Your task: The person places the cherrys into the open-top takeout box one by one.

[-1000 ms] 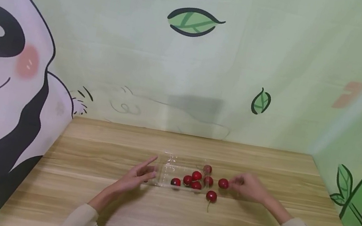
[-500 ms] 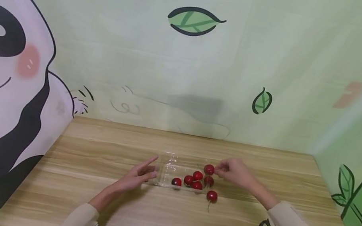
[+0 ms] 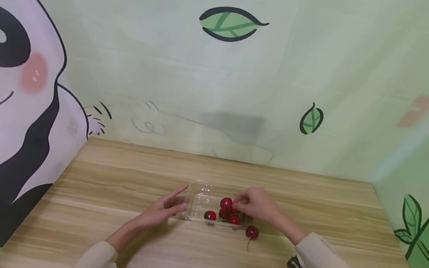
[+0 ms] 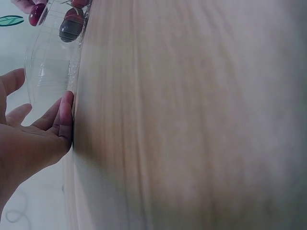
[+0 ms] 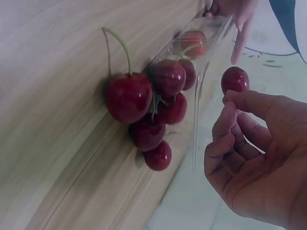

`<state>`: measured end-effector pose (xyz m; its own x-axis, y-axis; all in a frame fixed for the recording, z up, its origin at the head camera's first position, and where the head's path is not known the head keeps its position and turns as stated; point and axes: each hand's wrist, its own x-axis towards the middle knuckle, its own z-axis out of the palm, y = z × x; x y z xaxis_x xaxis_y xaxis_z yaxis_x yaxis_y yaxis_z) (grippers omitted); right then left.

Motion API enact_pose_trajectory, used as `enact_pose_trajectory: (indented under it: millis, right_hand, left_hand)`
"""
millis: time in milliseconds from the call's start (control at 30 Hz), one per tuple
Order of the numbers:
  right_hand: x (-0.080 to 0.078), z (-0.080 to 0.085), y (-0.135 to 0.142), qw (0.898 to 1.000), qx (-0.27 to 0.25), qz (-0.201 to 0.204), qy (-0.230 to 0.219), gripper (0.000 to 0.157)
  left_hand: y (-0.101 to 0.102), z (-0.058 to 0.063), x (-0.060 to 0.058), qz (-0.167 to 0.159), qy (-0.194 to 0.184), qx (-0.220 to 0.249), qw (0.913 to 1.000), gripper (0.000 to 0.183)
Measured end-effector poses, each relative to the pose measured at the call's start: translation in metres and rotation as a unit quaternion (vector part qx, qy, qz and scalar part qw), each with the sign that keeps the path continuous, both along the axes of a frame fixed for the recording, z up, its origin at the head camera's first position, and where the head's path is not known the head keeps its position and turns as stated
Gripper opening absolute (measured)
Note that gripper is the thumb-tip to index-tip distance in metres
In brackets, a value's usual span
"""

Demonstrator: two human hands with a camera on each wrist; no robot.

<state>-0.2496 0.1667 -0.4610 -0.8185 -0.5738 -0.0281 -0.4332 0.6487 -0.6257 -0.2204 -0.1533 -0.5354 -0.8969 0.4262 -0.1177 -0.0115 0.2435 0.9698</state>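
A clear plastic box stands on the table with several dark red cherries in it, bunched toward its right end. Thumb and finger of my right hand pinch one cherry, holding it up over the box above the others. My left hand is at the box's left end; its fingers are extended, with fingertips right at the wall, as the left wrist view also shows. One loose cherry with a green stem lies on the table outside the box's front right corner.
The wood-grain table runs back to a printed cloth wall with a panda and leaves. Dark wrist devices are worn at both sleeves.
My right hand has carried the cherry leftward from beside the box, past its right end, to above the cherries inside. The left hand, box and loose cherry stay in place.
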Motion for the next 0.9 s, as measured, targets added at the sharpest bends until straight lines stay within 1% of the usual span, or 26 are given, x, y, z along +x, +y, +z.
enact_pose_trajectory:
  millis: [200, 333, 567, 733, 833, 900]
  right_hand:
    - [0.003, -0.006, -0.010, 0.999, 0.028, 0.018, 0.011, 0.005]
    - [0.006, -0.009, -0.014, 0.998, 0.040, 0.033, 0.028, 0.005]
    - [0.009, -0.008, -0.021, 0.996, 0.080, 0.026, 0.014, 0.007]
    - [0.009, -0.010, -0.024, 0.993, 0.111, 0.024, 0.017, 0.007]
    - [0.009, -0.011, -0.024, 0.992, 0.118, 0.029, 0.020, 0.007]
    - [0.009, -0.011, -0.024, 0.993, 0.113, 0.033, 0.022, 0.007]
  left_hand:
    - [0.001, -0.001, -0.001, -0.001, 0.002, -0.003, 1.0000, 0.067]
    - [0.001, -0.001, -0.001, -0.003, 0.005, 0.000, 1.0000, 0.066]
    - [0.000, -0.001, -0.001, -0.003, 0.004, 0.002, 1.0000, 0.066]
    - [0.000, -0.002, -0.001, -0.003, 0.005, 0.001, 1.0000, 0.066]
    - [0.000, -0.002, -0.001, -0.003, 0.006, 0.000, 1.0000, 0.066]
    - [0.000, -0.002, -0.001, -0.004, 0.008, 0.000, 1.0000, 0.066]
